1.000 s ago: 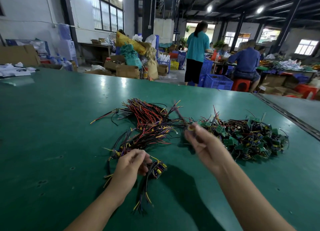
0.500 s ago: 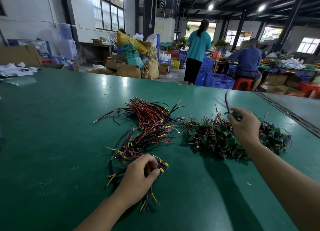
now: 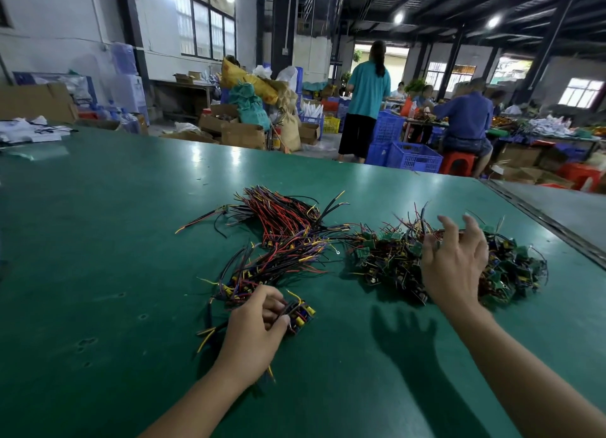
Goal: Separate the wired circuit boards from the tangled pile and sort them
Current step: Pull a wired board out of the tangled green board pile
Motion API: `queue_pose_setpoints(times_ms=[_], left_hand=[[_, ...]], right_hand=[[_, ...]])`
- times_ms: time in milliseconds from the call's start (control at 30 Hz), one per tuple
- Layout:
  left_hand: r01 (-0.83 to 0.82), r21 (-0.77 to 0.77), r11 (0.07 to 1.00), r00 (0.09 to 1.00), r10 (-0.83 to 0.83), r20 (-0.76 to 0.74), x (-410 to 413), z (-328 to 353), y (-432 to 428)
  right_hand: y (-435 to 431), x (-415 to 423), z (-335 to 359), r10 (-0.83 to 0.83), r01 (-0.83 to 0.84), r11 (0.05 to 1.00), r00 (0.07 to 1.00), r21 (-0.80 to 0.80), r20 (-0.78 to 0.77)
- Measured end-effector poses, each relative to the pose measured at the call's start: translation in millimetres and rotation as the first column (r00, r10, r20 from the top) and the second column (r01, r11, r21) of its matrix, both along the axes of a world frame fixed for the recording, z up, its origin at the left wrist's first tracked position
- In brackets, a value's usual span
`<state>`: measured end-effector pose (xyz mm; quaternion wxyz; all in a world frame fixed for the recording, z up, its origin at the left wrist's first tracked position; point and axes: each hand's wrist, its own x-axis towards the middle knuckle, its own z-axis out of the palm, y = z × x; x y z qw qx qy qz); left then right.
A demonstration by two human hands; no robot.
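Observation:
A tangled pile of small green circuit boards with short wires (image 3: 393, 260) lies right of centre on the green table (image 3: 98, 240). My right hand (image 3: 454, 260) hovers over this pile with fingers spread and straight, holding nothing. Left of it lie sorted bundles of red, black and yellow wired boards (image 3: 282, 221), the nearer bundle (image 3: 272, 267) fanned toward me. My left hand (image 3: 254, 329) rests at the near end of that bundle, fingers curled round a small stack of boards with yellow parts (image 3: 301, 316).
A metal seam (image 3: 541, 221) crosses the table at the right edge. Papers (image 3: 29, 132) lie at the table's far left. Beyond the table stand cardboard boxes, blue crates (image 3: 413, 157) and people working at another bench.
My right hand carried a wired board from the middle over to the right pile, let it go, and now hovers open over that pile. My left hand kept its grip on the near stack.

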<state>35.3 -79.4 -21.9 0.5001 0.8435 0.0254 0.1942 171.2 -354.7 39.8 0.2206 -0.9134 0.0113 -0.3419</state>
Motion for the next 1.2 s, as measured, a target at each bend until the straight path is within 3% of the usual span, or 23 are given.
queue_pose_setpoints(times_ms=[100, 200, 333, 433, 533, 733, 800, 867, 900, 1067, 1200], left_hand=[[0.009, -0.148, 0.989, 1.000, -0.005, 0.027, -0.3, 2.0, -1.1], [0.032, -0.248, 0.968, 0.997, -0.013, 0.076, -1.8, 3.1, -2.5], [0.091, -0.369, 0.925, 0.991, -0.046, 0.128, -3.2, 4.4, -2.3], [0.139, -0.426, 0.894, 0.982, -0.070, 0.173, -4.0, 6.1, -1.8], [0.184, -0.445, 0.876, 0.972, -0.095, 0.215, -4.2, 9.3, -1.5], [0.297, -0.497, 0.815, 0.955, -0.237, 0.181, -5.8, 10.8, 0.4], [0.335, -0.612, 0.716, 0.941, -0.283, 0.184, -6.4, 14.8, -1.2], [0.330, -0.726, 0.603, 0.937, -0.300, 0.178, -6.4, 19.0, -2.6], [0.308, -0.747, 0.590, 0.945, -0.283, 0.166, -6.3, 21.0, -3.2], [0.116, -0.683, 0.721, 0.976, -0.210, -0.055, -5.1, 17.6, -6.2], [0.129, -0.615, 0.778, 0.945, -0.285, -0.163, -3.7, 11.7, -10.9]], right_hand=[[40.1, -38.4, -10.8, 0.130, -0.142, 0.987, 0.979, 0.071, 0.158], [80.4, -77.7, -29.8, 0.418, -0.415, 0.877, 0.907, 0.240, 0.040], [112.4, -96.9, -49.4, 0.512, -0.251, 0.702, 0.828, 0.666, -0.228], [121.7, -98.8, -53.9, 0.688, -0.268, 0.458, 0.711, 0.848, -0.147], [117.5, -94.0, -61.2, 0.784, -0.361, 0.333, 0.620, 0.871, -0.042], [110.8, -92.8, -66.6, 0.801, -0.400, 0.306, 0.599, 0.864, -0.007], [111.2, -93.3, -66.1, 0.773, -0.380, 0.311, 0.634, 0.871, 0.000], [111.3, -92.4, -66.4, 0.746, -0.318, 0.242, 0.665, 0.916, 0.034], [110.5, -91.6, -66.2, 0.735, -0.277, 0.186, 0.676, 0.943, 0.054], [105.4, -86.3, -62.7, 0.700, -0.090, -0.064, 0.706, 0.994, 0.109], [106.5, -89.5, -60.0, 0.745, -0.048, -0.187, 0.645, 0.981, 0.173]])
